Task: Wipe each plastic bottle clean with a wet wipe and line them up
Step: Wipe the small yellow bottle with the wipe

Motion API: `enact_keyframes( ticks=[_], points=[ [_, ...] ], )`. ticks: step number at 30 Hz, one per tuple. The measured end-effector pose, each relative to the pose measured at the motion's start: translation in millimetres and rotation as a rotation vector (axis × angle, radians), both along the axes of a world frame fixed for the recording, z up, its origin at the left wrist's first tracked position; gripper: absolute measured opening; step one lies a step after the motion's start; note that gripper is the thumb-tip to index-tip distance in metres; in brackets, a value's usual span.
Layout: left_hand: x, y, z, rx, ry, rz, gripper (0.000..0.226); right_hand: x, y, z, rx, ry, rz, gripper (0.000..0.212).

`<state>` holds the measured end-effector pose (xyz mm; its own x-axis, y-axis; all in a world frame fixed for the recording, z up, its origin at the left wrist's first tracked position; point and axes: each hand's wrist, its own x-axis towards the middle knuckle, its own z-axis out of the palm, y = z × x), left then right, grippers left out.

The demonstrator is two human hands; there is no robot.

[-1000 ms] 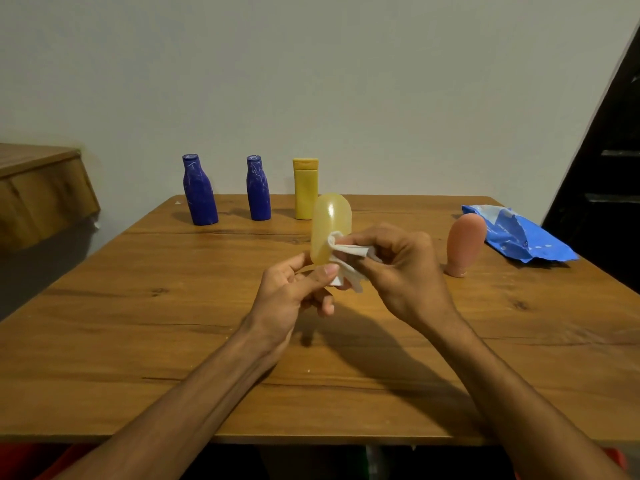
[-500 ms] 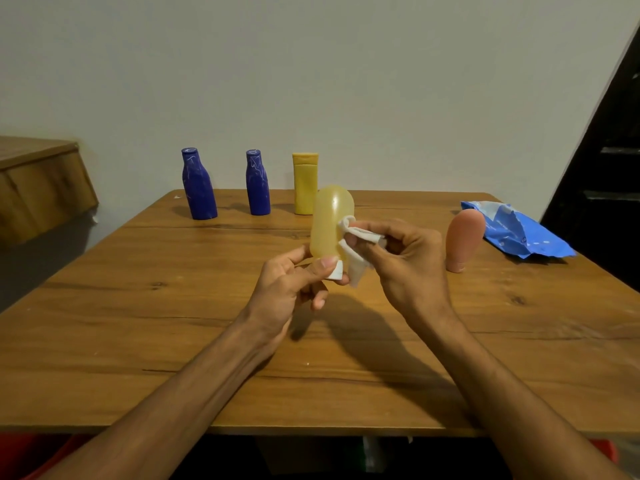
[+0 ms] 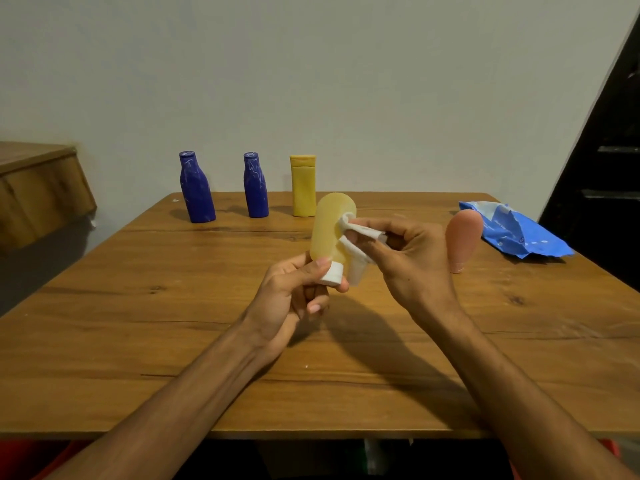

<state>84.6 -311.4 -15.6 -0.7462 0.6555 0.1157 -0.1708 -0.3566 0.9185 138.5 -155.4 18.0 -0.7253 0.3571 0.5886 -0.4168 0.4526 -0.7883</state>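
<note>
My left hand [image 3: 294,292] holds a pale yellow translucent bottle [image 3: 329,230] upside down above the table, pinching its white cap [image 3: 331,274]. My right hand [image 3: 412,261] presses a white wet wipe [image 3: 353,244] against the bottle's right side. At the table's far edge stand two blue bottles [image 3: 196,188] [image 3: 255,187] and a yellow bottle [image 3: 303,186] in a row. A pink bottle [image 3: 462,240] stands cap-down to the right.
A crumpled blue wet-wipe packet [image 3: 516,233] lies at the far right of the wooden table [image 3: 138,323]. A wooden ledge [image 3: 38,188] juts out at the left, and a dark doorway [image 3: 609,168] is at the right.
Both hands have lifted the pale bottle slightly, and the wipe has slid from near the cap up to the middle of the bottle's side.
</note>
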Motion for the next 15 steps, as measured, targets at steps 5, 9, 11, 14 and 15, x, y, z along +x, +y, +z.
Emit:
enact_keyframes(
  ticks=[5,9,11,14,15],
  points=[
    [2.7,1.5,0.8,0.001,-0.017,-0.035,0.039,-1.6,4.7,1.7,-0.068,0.049,-0.049,0.023],
    [2.3,-0.4,1.8,0.015,-0.011,0.003,0.027,3.9,0.6,0.6,0.016,-0.032,0.056,0.021],
    [0.7,-1.0,1.5,0.013,-0.001,0.014,0.029,4.8,1.3,2.7,0.080,-0.079,0.087,0.019],
    [0.3,-0.2,0.9,-0.010,0.027,0.000,0.031,2.9,4.5,4.8,0.064,-0.034,0.043,0.021],
    [0.2,-0.1,0.6,-0.030,0.044,-0.002,0.033,2.3,5.5,4.5,0.034,-0.009,0.020,0.021]
  ],
)
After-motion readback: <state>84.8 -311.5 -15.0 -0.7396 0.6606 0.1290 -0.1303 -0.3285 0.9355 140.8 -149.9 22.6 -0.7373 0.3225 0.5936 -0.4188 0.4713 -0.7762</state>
